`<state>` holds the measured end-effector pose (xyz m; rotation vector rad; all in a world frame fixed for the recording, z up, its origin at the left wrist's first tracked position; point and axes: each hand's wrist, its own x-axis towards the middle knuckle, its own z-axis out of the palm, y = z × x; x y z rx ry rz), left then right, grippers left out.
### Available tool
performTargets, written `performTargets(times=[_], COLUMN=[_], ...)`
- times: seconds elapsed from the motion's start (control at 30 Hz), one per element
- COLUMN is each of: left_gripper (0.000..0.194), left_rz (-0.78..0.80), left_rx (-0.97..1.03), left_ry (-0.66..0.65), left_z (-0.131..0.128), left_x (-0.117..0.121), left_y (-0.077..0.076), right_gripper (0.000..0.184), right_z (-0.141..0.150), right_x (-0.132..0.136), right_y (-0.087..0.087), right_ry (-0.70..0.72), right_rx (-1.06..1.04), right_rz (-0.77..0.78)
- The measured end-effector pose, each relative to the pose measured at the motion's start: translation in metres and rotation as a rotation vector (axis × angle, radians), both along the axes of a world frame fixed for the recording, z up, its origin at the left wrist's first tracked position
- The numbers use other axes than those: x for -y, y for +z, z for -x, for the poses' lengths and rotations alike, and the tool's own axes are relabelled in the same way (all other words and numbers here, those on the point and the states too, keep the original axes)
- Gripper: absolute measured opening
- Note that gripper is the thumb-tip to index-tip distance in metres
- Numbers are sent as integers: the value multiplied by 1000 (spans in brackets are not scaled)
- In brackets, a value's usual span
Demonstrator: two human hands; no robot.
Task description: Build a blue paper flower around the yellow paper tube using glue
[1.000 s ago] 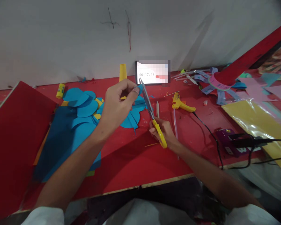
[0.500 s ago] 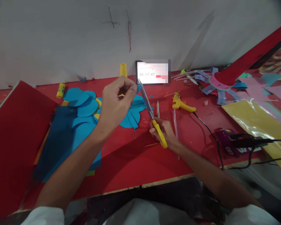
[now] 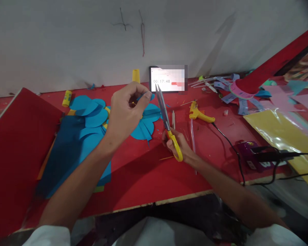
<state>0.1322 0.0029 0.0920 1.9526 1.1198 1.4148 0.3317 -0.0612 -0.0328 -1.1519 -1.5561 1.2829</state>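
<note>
My left hand [image 3: 127, 112] pinches a small piece of blue paper [image 3: 152, 96], mostly hidden behind the thumb and fingers. Yellow-handled scissors [image 3: 175, 145] are gripped in my right hand [image 3: 178, 140], their blades pointing up and away from me, slightly parted. The blade tips stand just right of the blue piece, apart from it. Below and behind my left hand lies a blue paper flower [image 3: 146, 128] with rounded petals. More rounded blue paper pieces [image 3: 96, 118] are spread to the left of my wrist, beside large blue sheets [image 3: 66, 147].
A yellow glue gun [image 3: 201, 115] with a black cord rests right of the scissors. Behind stands a lit timer screen [image 3: 164, 80]. A glue stick [image 3: 67, 98] is at left, near a raised red board [image 3: 20, 147]. A purple box [image 3: 250, 157] with cables sits at right.
The scissor blades have parted slightly and shifted a little right, away from the blue paper piece. My left hand still pinches that piece, now turned a bit.
</note>
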Motion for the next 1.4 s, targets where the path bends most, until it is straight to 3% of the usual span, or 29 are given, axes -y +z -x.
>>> performTargets(times=[0.37,0.57,1.0,1.4], left_gripper=[20,23,15,10], left_rz=[5,21,13,73], left_rx=[-41,-49,-32,162], left_ry=[6,-5,8,-93], left_z=[-5,-6,-5,-6], left_x=[4,5,5,4], left_y=[-2,-3,2,-2], right_gripper=[75,74,69,66], right_z=[2,0,-3,-3], right_x=[1,1,1,1], right_y=[6,1,1,1], right_ry=[26,20,-47,-93], right_rx=[-51,-57,44,-32], right_rz=[-25,-17,-4,18])
